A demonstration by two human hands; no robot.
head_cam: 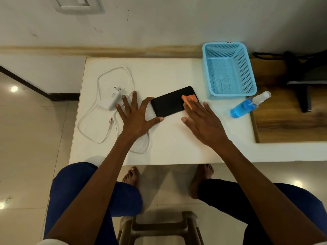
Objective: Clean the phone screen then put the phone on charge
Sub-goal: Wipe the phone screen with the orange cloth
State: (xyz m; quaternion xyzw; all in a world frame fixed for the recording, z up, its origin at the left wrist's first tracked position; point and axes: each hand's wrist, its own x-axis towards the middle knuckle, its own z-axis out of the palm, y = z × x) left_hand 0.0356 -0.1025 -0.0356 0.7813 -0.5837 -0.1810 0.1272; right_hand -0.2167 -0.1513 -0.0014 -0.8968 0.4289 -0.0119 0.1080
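Right now the left hand (135, 114) steadies the phone (169, 102) with a flat, spread grip; the right hand (201, 121), fingers straight, presses an orange cloth (189, 99) onto its screen.

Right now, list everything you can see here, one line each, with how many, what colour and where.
phone: one, black, flat mid-table, screen up
cloth: one, orange, on the phone's right end under the right hand
charger plug: one, white, on the table left of the phone
cable: one, white, looped around the plug, free connector lying on the table
basket: one, light blue, at the table's back right
spray bottle: one, blue liquid, clear cap, lying near the table's right edge
table: one, white
wall socket: one, white, on the wall, upper left
stool: one, brown, by the knees
left hand: fingers spread, steadying the phone's left end
right hand: flat, pressing the cloth
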